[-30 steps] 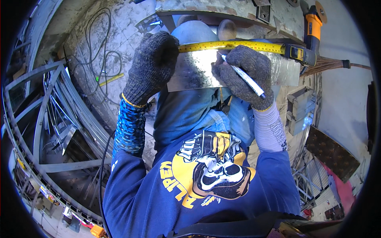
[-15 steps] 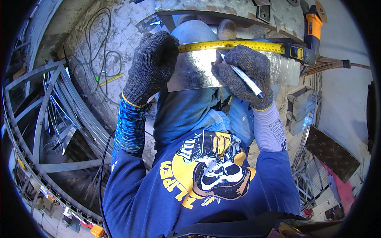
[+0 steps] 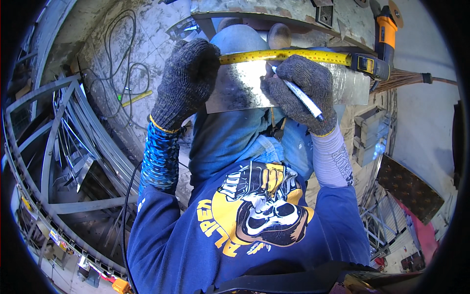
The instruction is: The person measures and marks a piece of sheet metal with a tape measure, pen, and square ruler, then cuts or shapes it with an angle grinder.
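Note:
A shiny sheet of metal (image 3: 240, 88) lies across my lap, over my jeans. Along its far edge stretches a yellow tape measure (image 3: 313, 55), its dark case resting at the right end. My left hand (image 3: 190, 78), in a dark knitted glove, is closed on the tape's left end; the very tip is hidden in the fingers. In my right hand (image 3: 306, 90), gloved alike, a white marker pen (image 3: 304, 99) is gripped. The pen slants, its tip toward the tape near the middle of the sheet and its dark end toward my wrist.
Beyond the sheet stands a worn metal bench (image 3: 289, 14). An orange angle grinder (image 3: 387, 32) and a broom (image 3: 406, 81) are at the right. Cut metal bars and frames (image 3: 88, 142) fill the left side. A loose black cable (image 3: 129, 49) coils on the floor.
Almost nothing differs. My right hand and the pen have shifted very slightly; the tape and sheet hold their place.

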A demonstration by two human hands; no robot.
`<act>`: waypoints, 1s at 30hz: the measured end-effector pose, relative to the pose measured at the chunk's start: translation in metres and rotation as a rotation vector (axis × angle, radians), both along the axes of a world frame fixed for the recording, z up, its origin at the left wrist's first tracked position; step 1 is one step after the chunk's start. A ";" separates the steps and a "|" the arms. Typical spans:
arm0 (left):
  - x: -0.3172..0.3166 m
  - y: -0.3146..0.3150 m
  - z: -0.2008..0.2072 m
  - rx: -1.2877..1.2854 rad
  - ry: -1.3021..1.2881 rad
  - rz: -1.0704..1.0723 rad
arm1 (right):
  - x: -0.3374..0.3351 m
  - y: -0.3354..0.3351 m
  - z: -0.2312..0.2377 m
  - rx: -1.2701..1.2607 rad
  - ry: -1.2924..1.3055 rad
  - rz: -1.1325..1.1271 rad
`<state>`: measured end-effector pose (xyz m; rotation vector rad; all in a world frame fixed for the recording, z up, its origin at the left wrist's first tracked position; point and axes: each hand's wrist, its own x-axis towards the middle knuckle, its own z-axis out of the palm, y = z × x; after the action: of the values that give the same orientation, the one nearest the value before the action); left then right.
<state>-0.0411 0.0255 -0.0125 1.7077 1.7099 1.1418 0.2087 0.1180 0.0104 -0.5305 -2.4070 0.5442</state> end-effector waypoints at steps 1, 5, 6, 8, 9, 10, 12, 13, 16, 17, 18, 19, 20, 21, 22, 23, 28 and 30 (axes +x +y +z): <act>0.000 0.000 0.000 0.004 0.002 0.002 | 0.000 0.000 0.000 0.013 0.008 0.004; 0.001 0.001 -0.001 0.025 -0.002 0.003 | 0.000 -0.001 0.001 -0.043 -0.005 -0.018; 0.000 0.001 -0.001 0.025 0.014 0.005 | 0.000 0.000 0.000 -0.028 -0.009 -0.007; 0.000 0.000 -0.001 0.025 0.031 0.006 | 0.001 0.000 0.000 -0.012 -0.014 0.003; 0.000 0.000 -0.001 0.023 0.027 0.006 | 0.001 0.001 -0.001 0.049 -0.023 0.008; -0.001 0.000 -0.001 0.022 0.024 0.006 | 0.002 0.000 -0.001 0.128 -0.012 0.014; -0.003 -0.001 -0.001 0.009 0.054 -0.019 | 0.003 0.000 -0.001 0.060 -0.035 0.006; -0.004 -0.001 0.000 -0.001 0.080 -0.039 | 0.003 0.000 -0.002 0.059 -0.012 0.009; -0.005 -0.002 -0.001 -0.014 0.096 -0.043 | 0.003 0.000 -0.003 0.042 -0.039 0.013; -0.005 -0.002 -0.001 -0.022 0.095 -0.042 | 0.003 0.000 -0.003 0.042 -0.039 0.012; -0.005 -0.002 -0.001 -0.019 0.090 -0.040 | 0.003 0.000 -0.003 0.070 -0.034 0.010; -0.004 -0.002 -0.001 -0.009 0.081 -0.039 | 0.003 0.000 -0.003 0.127 -0.012 0.013; -0.004 -0.002 -0.001 -0.016 0.084 -0.038 | 0.003 0.000 -0.003 0.098 -0.030 0.008; -0.003 -0.002 -0.001 -0.025 0.074 -0.034 | 0.002 0.001 -0.002 0.083 -0.023 0.013; -0.003 -0.002 -0.001 -0.014 0.061 -0.028 | 0.002 0.001 -0.002 0.075 -0.020 0.015; -0.002 -0.001 -0.001 -0.034 0.064 -0.031 | 0.002 0.001 -0.002 0.067 -0.016 0.017; 0.001 0.001 0.000 0.035 0.021 -0.003 | 0.000 0.000 -0.002 -0.024 0.000 -0.001; 0.001 0.001 0.000 0.028 0.015 -0.003 | 0.001 0.000 -0.002 -0.069 0.019 -0.008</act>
<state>-0.0404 0.0266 -0.0126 1.7391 1.7081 1.1595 0.2097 0.1176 0.0082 -0.5621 -2.3739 0.6273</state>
